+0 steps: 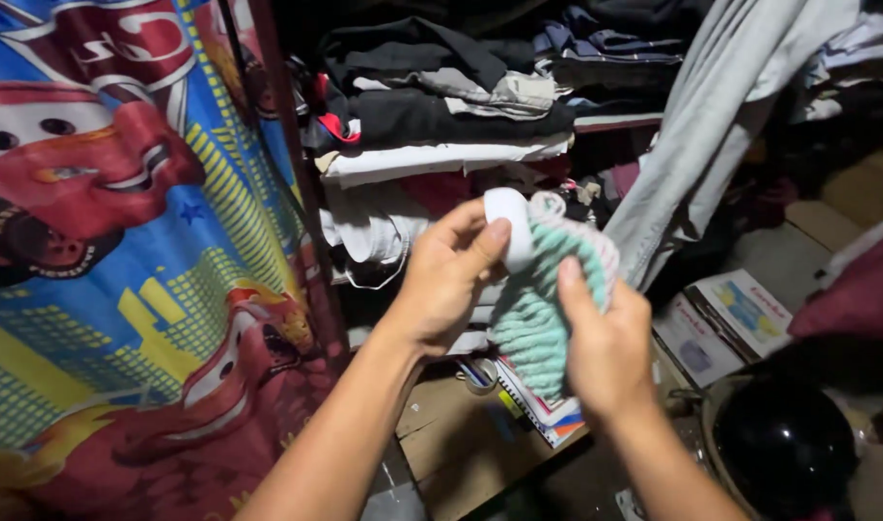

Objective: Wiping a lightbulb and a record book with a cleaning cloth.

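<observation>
My left hand (448, 275) and my right hand (604, 342) both grip a small knitted cloth (538, 318), striped mint green and white with a white cuff at its top. The left thumb presses on the white cuff (511, 224); the right hand pinches the green part from the right. The cloth hangs between my hands in front of shelves of folded clothes (441, 125).
A bright cartoon-print curtain (123, 260) covers the left. A grey garment (712, 116) hangs at upper right. Below lie booklets (538, 405), papers (721, 323) and cardboard (451, 434). A dark round helmet-like object (784, 449) sits at lower right, a maroon cloth (856, 294) beside it.
</observation>
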